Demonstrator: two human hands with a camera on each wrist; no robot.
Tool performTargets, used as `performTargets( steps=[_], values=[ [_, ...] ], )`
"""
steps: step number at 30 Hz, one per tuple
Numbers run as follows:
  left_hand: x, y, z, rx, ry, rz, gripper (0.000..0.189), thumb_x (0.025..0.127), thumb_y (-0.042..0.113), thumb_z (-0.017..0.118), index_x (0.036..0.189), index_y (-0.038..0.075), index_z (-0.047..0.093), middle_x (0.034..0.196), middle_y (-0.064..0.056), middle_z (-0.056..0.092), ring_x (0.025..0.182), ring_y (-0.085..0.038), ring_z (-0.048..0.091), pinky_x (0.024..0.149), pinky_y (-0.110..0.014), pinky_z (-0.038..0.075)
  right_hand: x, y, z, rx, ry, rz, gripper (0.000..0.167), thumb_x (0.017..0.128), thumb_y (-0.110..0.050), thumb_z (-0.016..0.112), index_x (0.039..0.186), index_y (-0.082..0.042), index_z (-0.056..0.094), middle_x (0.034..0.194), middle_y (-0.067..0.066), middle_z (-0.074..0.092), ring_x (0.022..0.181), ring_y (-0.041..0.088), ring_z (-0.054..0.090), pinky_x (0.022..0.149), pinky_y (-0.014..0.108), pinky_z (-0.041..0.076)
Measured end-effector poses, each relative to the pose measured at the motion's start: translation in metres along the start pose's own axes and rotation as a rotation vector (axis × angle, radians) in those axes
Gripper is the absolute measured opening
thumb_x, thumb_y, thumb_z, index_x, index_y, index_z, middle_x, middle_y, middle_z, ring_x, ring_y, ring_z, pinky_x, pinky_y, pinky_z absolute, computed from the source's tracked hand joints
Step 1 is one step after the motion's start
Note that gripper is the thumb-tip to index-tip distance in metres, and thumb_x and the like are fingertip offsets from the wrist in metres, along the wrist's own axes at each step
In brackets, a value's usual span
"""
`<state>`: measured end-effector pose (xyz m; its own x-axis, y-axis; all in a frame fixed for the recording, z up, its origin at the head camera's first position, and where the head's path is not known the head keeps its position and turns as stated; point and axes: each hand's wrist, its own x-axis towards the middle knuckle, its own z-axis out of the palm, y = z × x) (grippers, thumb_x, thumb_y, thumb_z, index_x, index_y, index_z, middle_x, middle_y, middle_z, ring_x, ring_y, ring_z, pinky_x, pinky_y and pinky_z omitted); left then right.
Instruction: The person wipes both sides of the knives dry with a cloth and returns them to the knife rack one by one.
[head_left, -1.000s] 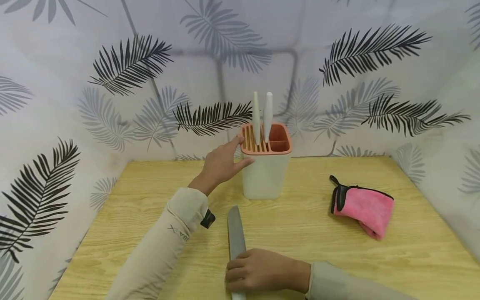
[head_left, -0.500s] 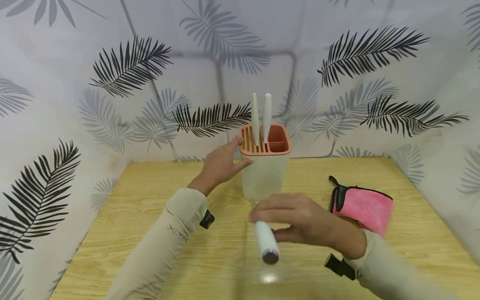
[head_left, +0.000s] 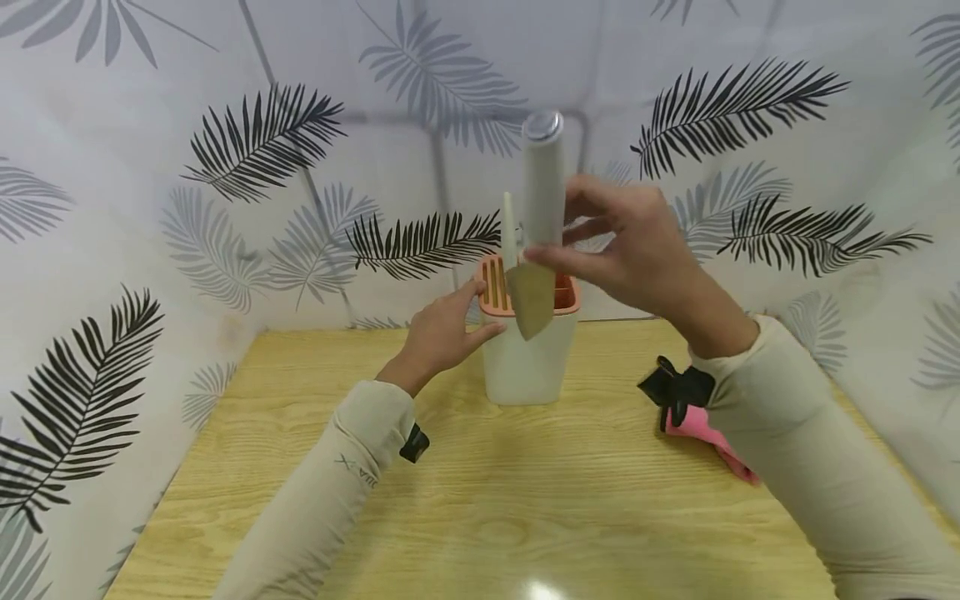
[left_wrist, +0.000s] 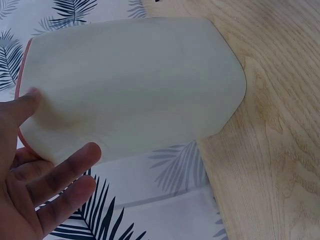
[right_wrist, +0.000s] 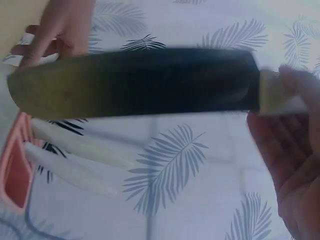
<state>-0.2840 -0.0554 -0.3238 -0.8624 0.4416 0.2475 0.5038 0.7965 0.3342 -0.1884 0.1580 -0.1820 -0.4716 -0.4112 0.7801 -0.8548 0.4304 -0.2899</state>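
Observation:
A white knife holder (head_left: 525, 367) with an orange slotted top stands upright on the table. My left hand (head_left: 446, 333) holds its left side near the rim, thumb on the front face; the left wrist view shows the holder's smooth side (left_wrist: 135, 85). In the air before the holder, my right hand (head_left: 630, 242) grips a kitchen knife (head_left: 542, 183) by its white handle, blade down. The right wrist view shows its broad blade (right_wrist: 150, 82) near the holder's top, tip overlapping the white wall. Two white-handled items stand in the slots; one handle (head_left: 508, 225) shows clearly in the head view.
A folded pink cloth (head_left: 701, 427) with black trim lies on the right, partly hidden by the right forearm. The wooden table (head_left: 480, 517) runs back to a leaf-patterned sheet (head_left: 300, 208) behind the holder. Open compartments (right_wrist: 17, 180) fill one side of the orange top.
My right hand has lifted the knife off the table, carried it forward and up to the holder, and turned it blade down. The left hand has stayed on the holder.

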Motion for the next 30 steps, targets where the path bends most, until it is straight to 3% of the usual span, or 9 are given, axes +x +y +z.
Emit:
performTargets(
  steps=[2,9,16,23,30],
  values=[
    [0.0,0.0,-0.001,-0.004,-0.002,-0.009,0.072,0.094,0.056,0.061,0.151,0.017,0.038,0.147,-0.007,0.056,0.122,-0.032,0.063,0.089,-0.051,0.057,0.013,0.0,0.003,-0.033,0.059,0.064,0.04,0.077,-0.001,0.083,0.112,0.007,0.065,0.101,0.016,0.074,0.083,0.022,0.074,0.071,0.015,0.058],
    [-0.001,-0.002,0.001,-0.023,-0.001,-0.005,0.076,0.094,0.057,0.059,0.153,0.015,0.036,0.151,-0.007,0.052,0.128,-0.032,0.059,0.095,-0.052,0.055,0.042,0.008,0.019,-0.129,0.246,0.213,0.045,0.08,-0.018,0.085,0.113,0.003,0.063,0.084,0.014,0.071,0.069,0.001,0.061,0.069,0.014,0.054],
    [-0.001,-0.002,0.003,-0.013,0.021,0.012,0.075,0.094,0.057,0.06,0.151,0.014,0.039,0.148,-0.008,0.055,0.124,-0.032,0.062,0.091,-0.051,0.056,0.062,0.02,0.037,-0.091,0.387,0.351,0.043,0.08,-0.022,0.085,0.108,0.0,0.062,0.082,0.013,0.068,0.065,0.005,0.059,0.067,0.014,0.049],
    [-0.002,-0.002,0.001,-0.022,0.008,0.007,0.073,0.094,0.057,0.059,0.15,0.014,0.04,0.145,-0.011,0.057,0.119,-0.033,0.065,0.088,-0.05,0.058,0.075,0.028,0.063,-0.14,0.43,0.444,0.044,0.082,-0.025,0.083,0.111,-0.002,0.061,0.081,0.013,0.069,0.07,0.015,0.067,0.066,0.014,0.049],
    [-0.002,-0.002,0.0,-0.025,-0.001,0.006,0.074,0.094,0.059,0.057,0.151,0.015,0.038,0.143,-0.012,0.058,0.115,-0.033,0.066,0.083,-0.05,0.058,0.078,0.036,0.081,-0.192,0.434,0.464,0.04,0.084,-0.025,0.081,0.11,-0.003,0.059,0.081,0.013,0.072,0.072,0.02,0.069,0.073,0.028,0.053]
  ],
)
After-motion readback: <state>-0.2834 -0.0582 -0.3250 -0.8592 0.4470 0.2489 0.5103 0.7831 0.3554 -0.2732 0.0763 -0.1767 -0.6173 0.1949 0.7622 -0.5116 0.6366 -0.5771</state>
